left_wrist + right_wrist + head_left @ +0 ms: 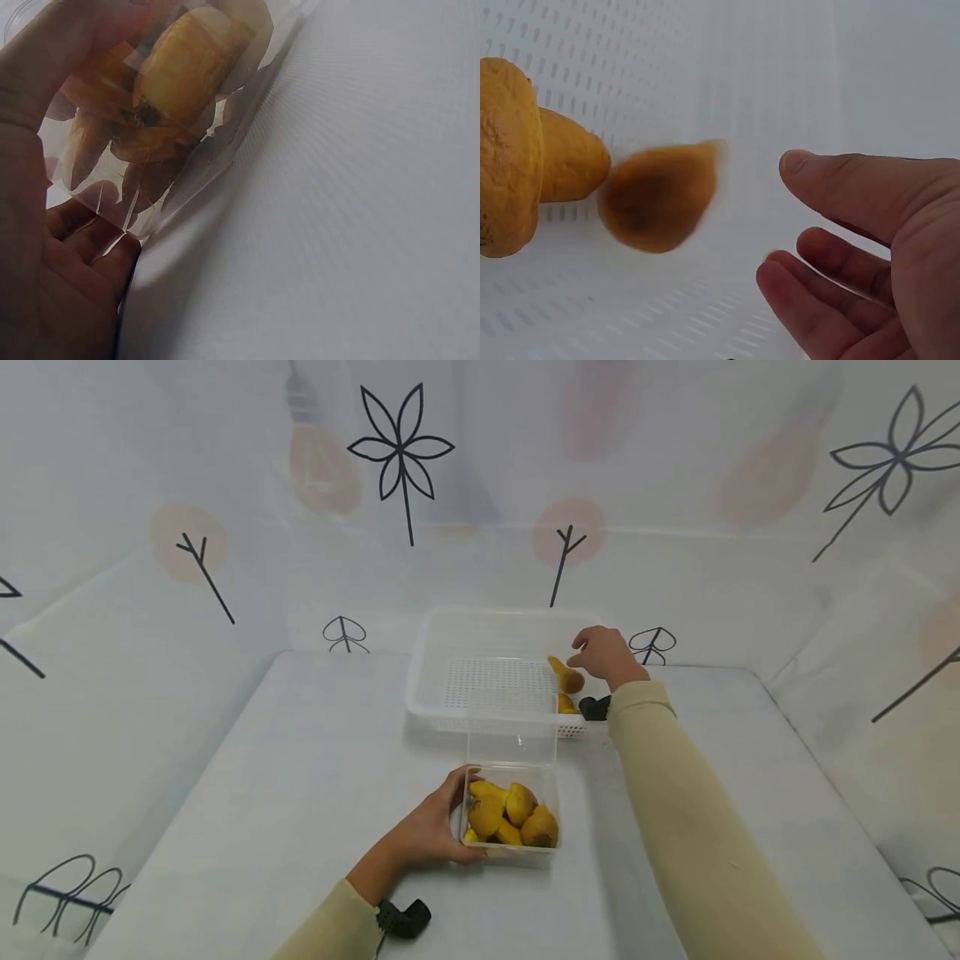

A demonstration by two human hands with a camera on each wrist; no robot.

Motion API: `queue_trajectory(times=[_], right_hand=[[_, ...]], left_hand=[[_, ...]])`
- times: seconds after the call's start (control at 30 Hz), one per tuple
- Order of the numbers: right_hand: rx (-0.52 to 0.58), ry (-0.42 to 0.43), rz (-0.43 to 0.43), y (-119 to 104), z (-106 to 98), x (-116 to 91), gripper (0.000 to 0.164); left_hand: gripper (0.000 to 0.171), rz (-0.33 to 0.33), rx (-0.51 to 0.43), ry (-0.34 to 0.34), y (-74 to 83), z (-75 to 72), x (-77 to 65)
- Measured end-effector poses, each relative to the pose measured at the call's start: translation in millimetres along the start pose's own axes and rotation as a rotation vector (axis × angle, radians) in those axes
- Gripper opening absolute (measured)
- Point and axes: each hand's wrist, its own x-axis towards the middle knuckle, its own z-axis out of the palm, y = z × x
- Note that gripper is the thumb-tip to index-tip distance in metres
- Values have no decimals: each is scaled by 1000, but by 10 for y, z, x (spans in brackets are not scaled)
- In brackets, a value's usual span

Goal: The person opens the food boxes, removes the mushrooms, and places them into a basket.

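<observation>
Where the right hand point(604, 653) hovers, a blurred yellow piece point(658, 199) is near.

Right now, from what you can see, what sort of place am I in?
Probably a makeshift indoor workspace: a white-covered table enclosed by pale sheeting printed with flowers. On it are a white perforated basket and a clear container of yellow pieces.

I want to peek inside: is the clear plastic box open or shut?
Open. The box has its clear plastic lid folded back, baring yellow mushroom-shaped pieces.
</observation>
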Motion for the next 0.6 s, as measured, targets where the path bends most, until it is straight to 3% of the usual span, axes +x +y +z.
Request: queue_trajectory(times=[0.33,0.6], right_hand=[[-62,3,-43,64,-43,-17,37],[-78,-55,-72,-31,-142,-131,39]], left_hand=[[111,11,14,7,-1,3,-1],[112,-17,12,7,12,-5,-4]])
